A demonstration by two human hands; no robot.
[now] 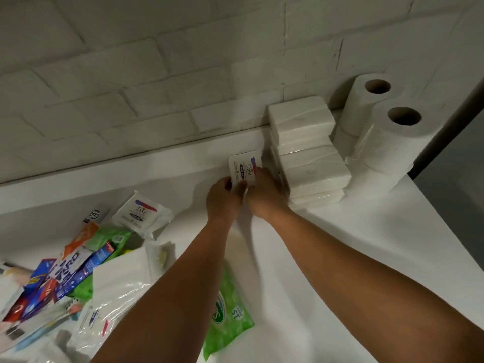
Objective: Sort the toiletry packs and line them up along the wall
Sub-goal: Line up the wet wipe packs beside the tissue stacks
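A small white rectangular Dove soap pack (245, 167), smooth and glossy with rounded corners and dark print on its face, stands on edge on the smooth white counter (340, 258), just in front of the low white ledge at the foot of the painted white brick wall (157, 74). The left hand (222, 197) curls its fingers around the pack's lower left edge, and the right hand (264, 192) closes on its lower right edge, so both hands grip the pack between them. Both bare forearms reach up and forward from the bottom of the view, converging at the pack, palms turned inward.

Immediately right of the soap pack sit stacks of white brick-shaped packs in clear film (309, 153), their wrapping faintly creased, the right hand nearly touching the nearest one. Further right of the soap pack, against the wall, stand soft white paper rolls with brown cardboard cores (385, 127).

Left of and below the soap pack, nearer the viewer, lies a second Dove pack in crinkly clear plastic wrap (142, 213). Beyond it, further down and left, spreads a loose heap of mixed colourful packs (57, 273) in blue, red, orange and green, with a flat white packet in shiny film (120, 281). Directly below the soap pack, between the forearms, lies a soft green wipes pouch (227, 318), partly covered by the left forearm.
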